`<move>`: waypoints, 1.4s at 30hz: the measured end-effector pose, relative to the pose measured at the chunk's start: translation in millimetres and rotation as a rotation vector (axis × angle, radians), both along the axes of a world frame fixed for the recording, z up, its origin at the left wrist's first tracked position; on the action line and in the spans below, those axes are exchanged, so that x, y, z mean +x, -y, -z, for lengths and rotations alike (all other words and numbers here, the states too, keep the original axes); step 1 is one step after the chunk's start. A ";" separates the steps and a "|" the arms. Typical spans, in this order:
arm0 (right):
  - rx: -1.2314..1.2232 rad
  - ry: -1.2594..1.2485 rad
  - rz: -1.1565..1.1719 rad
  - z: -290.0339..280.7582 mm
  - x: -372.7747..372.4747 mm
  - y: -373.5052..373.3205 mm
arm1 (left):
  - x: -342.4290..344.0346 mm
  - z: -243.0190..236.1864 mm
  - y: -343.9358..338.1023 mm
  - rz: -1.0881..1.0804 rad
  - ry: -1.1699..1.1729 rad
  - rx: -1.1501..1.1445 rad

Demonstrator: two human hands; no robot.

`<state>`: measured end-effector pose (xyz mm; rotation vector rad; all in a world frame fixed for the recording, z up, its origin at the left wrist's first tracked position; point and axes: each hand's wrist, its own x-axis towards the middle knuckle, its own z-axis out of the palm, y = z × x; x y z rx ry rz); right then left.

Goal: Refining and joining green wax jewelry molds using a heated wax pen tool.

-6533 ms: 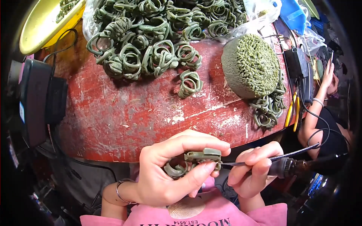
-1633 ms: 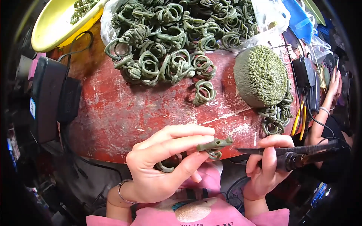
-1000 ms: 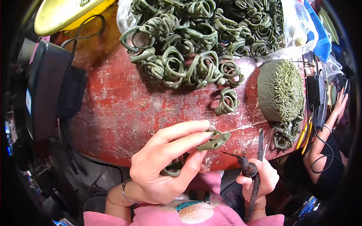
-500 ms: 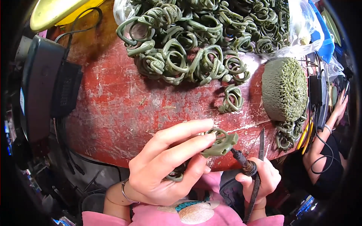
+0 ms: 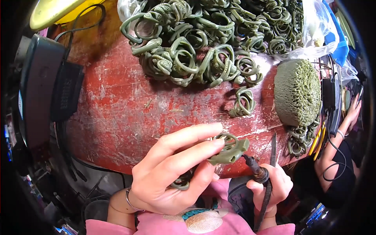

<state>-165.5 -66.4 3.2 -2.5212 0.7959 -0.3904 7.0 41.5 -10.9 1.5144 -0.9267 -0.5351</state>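
My left hand pinches a dark green wax ring between thumb and fingers, just past the table's near edge. A second green ring shows partly beneath that palm; the hand hides the rest. In my right hand is a heated wax pen like a small soldering iron, its dark tip beside the ring's right end. Whether the tip touches the wax I cannot tell. The same hand also holds a thin, flat metal blade, pointing up and away from me.
Many green wax rings are heaped at the table's far side, partly in a clear plastic bag. One ring cluster lies apart. A porous green block stands right. A dark device sits left. Another person's arm is far right.
The view has shifted slightly. The wax pen's tip sits a touch farther from the ring's end than before. Both hands keep their grips.
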 end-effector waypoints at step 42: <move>0.004 0.008 -0.003 1.0 1.8 -0.8 | 1.1 0.1 0.3 0.052 0.059 0.000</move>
